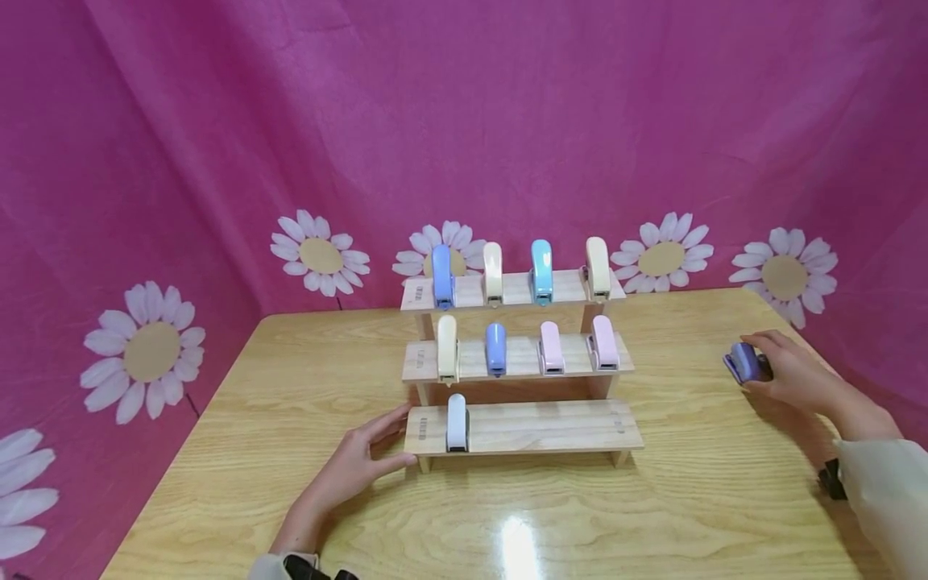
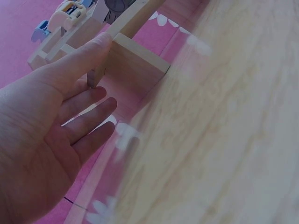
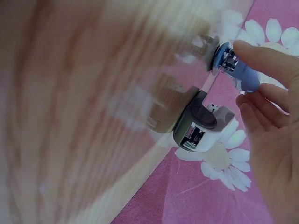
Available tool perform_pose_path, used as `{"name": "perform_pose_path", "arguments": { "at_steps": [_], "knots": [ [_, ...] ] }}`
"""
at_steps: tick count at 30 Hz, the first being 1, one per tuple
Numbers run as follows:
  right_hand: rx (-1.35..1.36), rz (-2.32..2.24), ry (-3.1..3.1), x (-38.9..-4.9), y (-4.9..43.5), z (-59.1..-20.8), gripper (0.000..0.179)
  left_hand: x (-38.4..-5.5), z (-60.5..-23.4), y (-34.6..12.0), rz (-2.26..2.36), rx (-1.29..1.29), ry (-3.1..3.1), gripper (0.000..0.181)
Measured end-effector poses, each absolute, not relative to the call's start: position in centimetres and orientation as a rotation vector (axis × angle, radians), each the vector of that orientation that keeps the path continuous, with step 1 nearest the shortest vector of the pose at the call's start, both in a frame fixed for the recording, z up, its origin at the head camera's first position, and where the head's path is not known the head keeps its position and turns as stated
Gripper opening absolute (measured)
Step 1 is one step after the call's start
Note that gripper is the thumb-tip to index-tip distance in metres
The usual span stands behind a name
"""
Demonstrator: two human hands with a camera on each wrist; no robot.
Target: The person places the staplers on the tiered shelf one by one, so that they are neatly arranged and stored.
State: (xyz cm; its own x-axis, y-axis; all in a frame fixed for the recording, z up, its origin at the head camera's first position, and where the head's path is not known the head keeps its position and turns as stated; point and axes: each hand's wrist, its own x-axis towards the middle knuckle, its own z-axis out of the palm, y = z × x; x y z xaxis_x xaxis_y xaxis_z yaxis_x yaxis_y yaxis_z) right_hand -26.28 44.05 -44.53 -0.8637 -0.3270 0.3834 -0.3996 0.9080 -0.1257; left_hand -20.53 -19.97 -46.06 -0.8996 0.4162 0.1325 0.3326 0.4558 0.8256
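My right hand (image 1: 797,374) pinches a purple-blue stapler (image 1: 743,362) at the table's right side. The right wrist view shows this blue stapler (image 3: 245,74) between thumb and fingers, its base close to the tabletop. A white stapler with a dark base (image 3: 203,123) stands beside it there, mostly hidden by the hand in the head view. My left hand (image 1: 358,455) grips the left end of the three-tier wooden rack's lowest board (image 1: 544,427), thumb at the front corner and index finger at the back. Its other fingers (image 2: 93,119) hang loosely below the board.
A white stapler (image 1: 457,423) stands on the lowest tier. Cream, blue and pink staplers line the middle tier (image 1: 522,354), and blue, cream and turquoise ones the top tier (image 1: 516,286). Behind the wooden table (image 1: 326,346) hangs a magenta cloth (image 1: 507,121) with daisies.
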Motion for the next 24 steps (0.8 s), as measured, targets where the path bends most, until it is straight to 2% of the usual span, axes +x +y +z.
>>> {"name": "perform_pose_path", "arguments": {
  "at_steps": [7, 13, 24],
  "knots": [
    [0.506, 0.281, -2.699, -26.3, 44.3, -44.2, 0.061, -20.6, -46.0, -20.0, 1.463, 0.692, 2.592, 0.080],
    [0.444, 0.362, -2.623, -24.9, 43.9, -43.9, 0.062, -20.4, -45.9, -19.9, 1.451, 0.702, 2.601, 0.080],
    [0.442, 0.666, -2.342, -22.4, 39.1, -40.2, 0.070, -20.6, -46.0, -19.9, 1.459, 0.707, 2.585, 0.080]
  ]
}}
